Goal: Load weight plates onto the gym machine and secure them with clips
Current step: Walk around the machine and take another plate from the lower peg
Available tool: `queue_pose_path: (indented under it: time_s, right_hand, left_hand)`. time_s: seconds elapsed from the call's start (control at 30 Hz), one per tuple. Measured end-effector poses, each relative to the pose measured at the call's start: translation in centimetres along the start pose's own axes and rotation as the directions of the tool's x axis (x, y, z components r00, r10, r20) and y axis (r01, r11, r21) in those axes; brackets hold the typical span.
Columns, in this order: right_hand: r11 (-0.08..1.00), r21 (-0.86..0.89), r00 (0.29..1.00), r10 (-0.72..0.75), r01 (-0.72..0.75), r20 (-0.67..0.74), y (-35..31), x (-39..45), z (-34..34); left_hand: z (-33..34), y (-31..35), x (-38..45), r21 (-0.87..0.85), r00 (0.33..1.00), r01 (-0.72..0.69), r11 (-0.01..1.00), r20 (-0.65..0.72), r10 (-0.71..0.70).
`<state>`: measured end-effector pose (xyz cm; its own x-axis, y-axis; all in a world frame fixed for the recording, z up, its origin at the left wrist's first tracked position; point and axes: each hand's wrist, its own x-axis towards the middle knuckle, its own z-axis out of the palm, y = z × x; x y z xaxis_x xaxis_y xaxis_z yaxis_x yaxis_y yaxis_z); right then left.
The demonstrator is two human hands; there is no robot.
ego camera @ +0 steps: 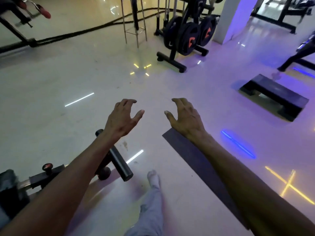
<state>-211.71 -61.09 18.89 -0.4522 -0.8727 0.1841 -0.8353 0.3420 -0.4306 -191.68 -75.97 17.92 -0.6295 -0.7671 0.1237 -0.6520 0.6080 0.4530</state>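
Observation:
Both my hands are stretched out in front of me over the glossy floor, fingers spread and curled, holding nothing. My left hand (123,116) and my right hand (185,115) are about a hand's width apart. Black weight plates (188,39) with orange marks hang on a black plate rack (172,60) well ahead of the hands, at the upper middle. Under my left forearm lies the black foot bar (119,160) of a gym machine, with a red-topped knob (47,166) on its frame. No clips are visible.
A black step platform (274,97) sits on the floor at the right. A dark mat (196,160) lies under my right forearm. A metal stool (134,23) and a thick black rope (81,32) are at the back. My socked foot (153,179) is below.

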Motion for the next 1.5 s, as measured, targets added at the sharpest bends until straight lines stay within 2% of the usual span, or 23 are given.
queue_pose_path:
  time_s: [0.17, 0.43, 0.73, 0.83, 1.1, 1.5]
  right_hand:
    - [0.998, 0.021, 0.998, -0.053, 0.053, 0.018, -0.4, 15.5, 3.7]
    - [0.982, 0.052, 0.981, -0.184, 0.181, 0.056, -3.9, 39.6, 8.5]
    - [0.931, 0.114, 0.926, -0.36, 0.348, 0.114, -9.5, 66.3, 18.7]
    - [0.894, 0.144, 0.886, -0.442, 0.424, 0.141, -12.8, 75.5, 21.3]
    - [0.79, 0.216, 0.773, -0.61, 0.574, 0.176, -26.4, 96.1, 30.1]
    - [0.618, 0.33, 0.59, -0.784, 0.713, 0.194, -53.7, 117.6, 47.5]
  left_hand:
    - [-0.2, -5.4, 13.4, -0.011, 0.997, 0.065, 0.998, -0.03, -0.065]
    - [-4.3, -14.2, 32.3, 0.02, 0.976, 0.188, 0.982, -0.118, -0.184]
    - [-8.4, -28.1, 51.4, 0.051, 0.901, 0.393, 0.918, -0.222, -0.374]
    - [-10.5, -32.7, 57.6, 0.04, 0.869, 0.45, 0.892, -0.247, -0.428]
    - [-17.1, -46.7, 70.7, -0.017, 0.742, 0.6, 0.8, -0.362, -0.564]
    - [-29.8, -74.6, 81.0, -0.067, 0.54, 0.764, 0.642, -0.477, -0.693]
